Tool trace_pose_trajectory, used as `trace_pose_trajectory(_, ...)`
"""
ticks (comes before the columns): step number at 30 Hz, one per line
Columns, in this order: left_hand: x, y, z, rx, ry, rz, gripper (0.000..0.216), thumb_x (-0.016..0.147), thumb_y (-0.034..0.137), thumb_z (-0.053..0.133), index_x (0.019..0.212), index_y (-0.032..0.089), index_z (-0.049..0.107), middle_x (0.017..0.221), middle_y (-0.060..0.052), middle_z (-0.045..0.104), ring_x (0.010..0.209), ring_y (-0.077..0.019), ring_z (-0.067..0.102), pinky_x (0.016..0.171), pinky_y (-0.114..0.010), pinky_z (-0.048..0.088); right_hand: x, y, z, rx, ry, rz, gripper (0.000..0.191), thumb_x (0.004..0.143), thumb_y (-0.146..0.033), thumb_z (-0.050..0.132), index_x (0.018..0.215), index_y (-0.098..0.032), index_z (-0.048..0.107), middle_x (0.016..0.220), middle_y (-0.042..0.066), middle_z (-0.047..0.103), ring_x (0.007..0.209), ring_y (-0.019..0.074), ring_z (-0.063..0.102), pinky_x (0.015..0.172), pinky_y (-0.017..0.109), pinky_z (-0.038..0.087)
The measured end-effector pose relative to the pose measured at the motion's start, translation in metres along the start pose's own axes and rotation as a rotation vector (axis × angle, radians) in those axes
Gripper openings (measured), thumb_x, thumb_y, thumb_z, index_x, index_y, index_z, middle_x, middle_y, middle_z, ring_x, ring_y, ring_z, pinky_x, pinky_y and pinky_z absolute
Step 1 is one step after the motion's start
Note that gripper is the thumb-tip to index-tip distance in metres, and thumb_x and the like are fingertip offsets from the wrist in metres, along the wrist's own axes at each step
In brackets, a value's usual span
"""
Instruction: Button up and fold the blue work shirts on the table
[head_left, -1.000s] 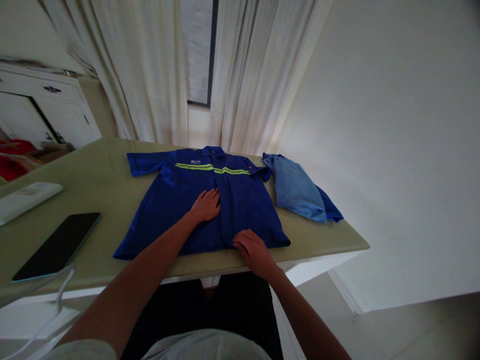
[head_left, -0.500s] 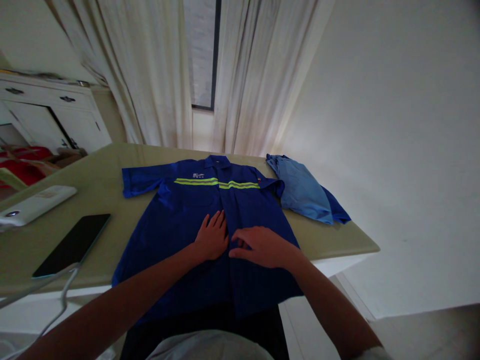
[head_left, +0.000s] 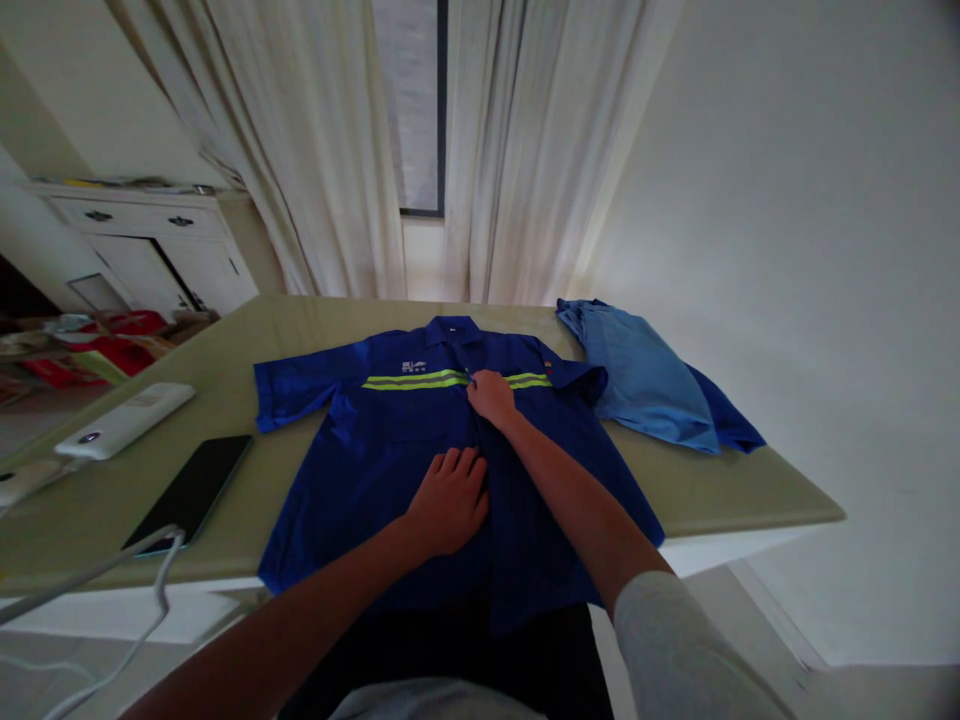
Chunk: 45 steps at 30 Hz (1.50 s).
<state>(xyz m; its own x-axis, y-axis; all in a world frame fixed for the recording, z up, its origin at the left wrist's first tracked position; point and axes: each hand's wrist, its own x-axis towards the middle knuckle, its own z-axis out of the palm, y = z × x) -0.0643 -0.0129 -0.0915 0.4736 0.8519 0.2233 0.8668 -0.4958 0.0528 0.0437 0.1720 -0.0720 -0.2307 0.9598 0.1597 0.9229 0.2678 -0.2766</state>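
A dark blue short-sleeved work shirt (head_left: 390, 430) lies front side up, collar at the far end, with a yellow-green reflective band (head_left: 416, 380) across the chest. My right hand (head_left: 491, 398) is closed on the front placket at the level of this band, thumb and finger pinched together at the edge. Lower down, my left hand (head_left: 450, 503) rests on the shirt beside the front opening, its fingers a little bent and apart. Below the right forearm, part of the placket is hidden.
The shirt is on a greenish tabletop (head_left: 300, 315). Folded light blue clothing (head_left: 649, 375) lies to the right. On the left are a black phone (head_left: 191, 490), a white device (head_left: 127, 420) and a white cable (head_left: 163, 580). Curtains and a wall stand beyond.
My right hand has moved up and away to the reflective band and pinched the placket. My left hand has shifted slightly, its fingers more bent. The view has turned a little left.
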Motion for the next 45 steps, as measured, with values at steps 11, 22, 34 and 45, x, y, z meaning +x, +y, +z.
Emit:
trace_pose_trajectory(11,0.011,-0.004,-0.007,-0.044,-0.061,0.013,0.033,0.103,0.033,0.044,0.124,0.020,0.065,0.130,-0.017,0.063,0.117,-0.0336,0.056,0.096,-0.051,0.049,0.001,0.056,0.013,0.677,0.023,-0.076,0.057,0.076,-0.009,0.061,0.131,-0.023,0.060,0.094,0.000,0.072,0.079,0.0189,0.066,0.080,0.033,0.053)
trace_pose_trajectory(22,0.106,-0.056,0.006,-0.113,-0.054,-0.297,0.024,0.102,0.027,0.052,0.118,0.017,0.068,0.128,-0.016,0.063,0.116,-0.0310,0.065,0.097,-0.042,0.053,-0.024,0.078,0.023,0.834,0.077,-0.088,0.024,0.089,-0.029,0.055,0.108,-0.020,0.066,0.092,0.002,0.071,0.080,0.0192,0.065,0.075,0.032,0.051)
trace_pose_trajectory(34,0.112,-0.079,0.033,-0.479,0.164,-0.304,0.020,0.101,0.024,0.056,0.118,0.022,0.066,0.113,-0.007,0.072,0.107,-0.0228,0.067,0.098,-0.035,0.052,-0.025,0.079,0.025,0.962,0.051,-0.057,0.022,0.089,-0.031,0.055,0.110,-0.024,0.056,0.081,-0.001,0.065,0.067,0.0164,0.061,0.064,0.028,0.049)
trace_pose_trajectory(45,0.114,-0.074,0.034,-0.433,0.152,-0.350,0.019,0.097,0.036,0.060,0.107,0.021,0.066,0.109,-0.008,0.072,0.100,-0.0234,0.068,0.089,-0.034,0.052,-0.028,0.076,0.021,1.011,0.047,-0.084,0.023,0.084,-0.030,0.061,0.103,-0.025,0.050,0.089,0.000,0.072,0.073,0.0170,0.067,0.075,0.031,0.055)
